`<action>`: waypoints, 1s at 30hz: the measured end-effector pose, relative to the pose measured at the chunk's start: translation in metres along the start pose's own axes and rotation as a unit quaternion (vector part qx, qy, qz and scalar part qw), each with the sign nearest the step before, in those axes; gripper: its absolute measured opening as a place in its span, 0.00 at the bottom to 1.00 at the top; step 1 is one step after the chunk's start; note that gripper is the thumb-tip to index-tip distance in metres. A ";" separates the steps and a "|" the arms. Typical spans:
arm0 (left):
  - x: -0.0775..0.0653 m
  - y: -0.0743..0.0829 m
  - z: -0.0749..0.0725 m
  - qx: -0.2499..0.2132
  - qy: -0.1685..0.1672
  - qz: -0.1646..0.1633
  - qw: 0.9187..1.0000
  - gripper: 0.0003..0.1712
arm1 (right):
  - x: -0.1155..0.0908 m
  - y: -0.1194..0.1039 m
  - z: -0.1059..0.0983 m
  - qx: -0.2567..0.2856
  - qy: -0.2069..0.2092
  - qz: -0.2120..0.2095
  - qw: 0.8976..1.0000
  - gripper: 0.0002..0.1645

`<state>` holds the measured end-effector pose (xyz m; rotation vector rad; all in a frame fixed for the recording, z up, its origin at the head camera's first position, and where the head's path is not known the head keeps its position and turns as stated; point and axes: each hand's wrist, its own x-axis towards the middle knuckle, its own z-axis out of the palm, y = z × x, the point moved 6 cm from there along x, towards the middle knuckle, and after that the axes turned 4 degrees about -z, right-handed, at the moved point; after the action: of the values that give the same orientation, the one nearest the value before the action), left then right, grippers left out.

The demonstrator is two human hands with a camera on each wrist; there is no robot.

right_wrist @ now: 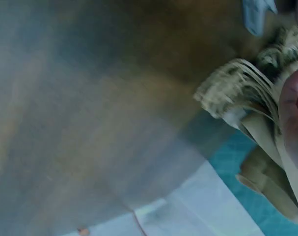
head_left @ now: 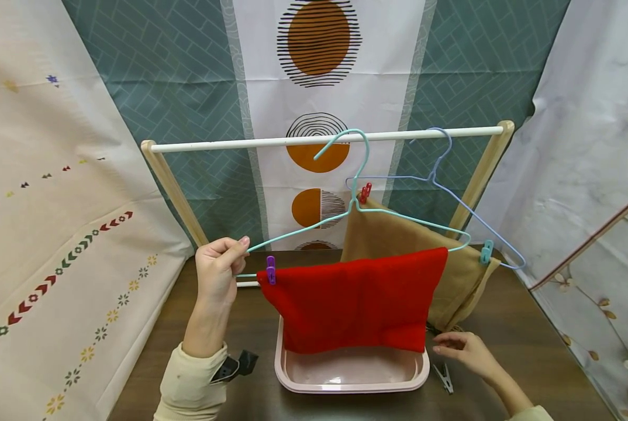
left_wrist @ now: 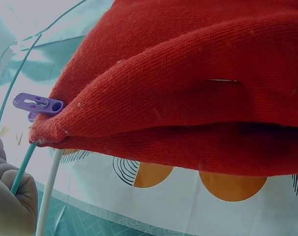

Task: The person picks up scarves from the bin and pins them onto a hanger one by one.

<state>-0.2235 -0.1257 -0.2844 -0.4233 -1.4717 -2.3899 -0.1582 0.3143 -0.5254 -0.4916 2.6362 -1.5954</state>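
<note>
My left hand (head_left: 218,272) grips the left corner of a mint-green hanger (head_left: 298,232). A red knit cloth (head_left: 356,307) is draped over the hanger's lower bar, and a purple clothespin (head_left: 271,270) clips its left corner; the same clothespin (left_wrist: 39,104) shows in the left wrist view. Low at the right, my right hand (head_left: 472,354) reaches over the table with loosely bent fingers, nothing visible between them. Just below its fingertips lies a grey clothespin (head_left: 444,379). A tan fringed cloth (right_wrist: 266,103) hangs close to that hand in the right wrist view.
A white rod (head_left: 214,145) on wooden posts spans the back. A blue hanger (head_left: 466,207) hangs there with the tan cloth, held by a red clothespin (head_left: 365,193) and a teal clothespin (head_left: 486,252). Below the red cloth stands a pink basin (head_left: 351,387).
</note>
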 end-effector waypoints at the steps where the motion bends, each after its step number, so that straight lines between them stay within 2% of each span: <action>1: 0.000 0.000 0.000 0.000 0.001 -0.001 1.000 0.23 | -0.001 0.003 0.001 -0.009 0.014 0.004 1.000 0.15; 5: 0.000 -0.002 -0.001 -0.001 0.005 -0.006 1.000 0.23 | -0.006 0.016 0.004 -0.064 0.060 0.033 0.996 0.15; 9: 0.000 -0.003 -0.001 -0.003 0.007 -0.011 1.000 0.22 | -0.012 0.025 0.006 -0.126 0.097 0.065 0.985 0.15; 15: 0.001 -0.003 -0.001 -0.002 0.007 -0.011 1.000 0.23 | -0.018 0.034 0.009 -0.178 0.146 0.053 0.972 0.13; 24: 0.000 -0.002 -0.002 0.000 0.007 -0.009 1.000 0.23 | -0.019 0.044 0.017 -0.204 0.152 0.055 0.966 0.13; 30: 0.000 -0.002 -0.002 0.000 0.008 -0.011 1.000 0.23 | -0.016 0.039 0.025 -0.242 0.118 0.060 0.961 0.15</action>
<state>-0.2244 -0.1265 -0.2868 -0.3893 -1.4772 -2.4042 -0.1483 0.3144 -0.5735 -0.1424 3.1727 -1.0215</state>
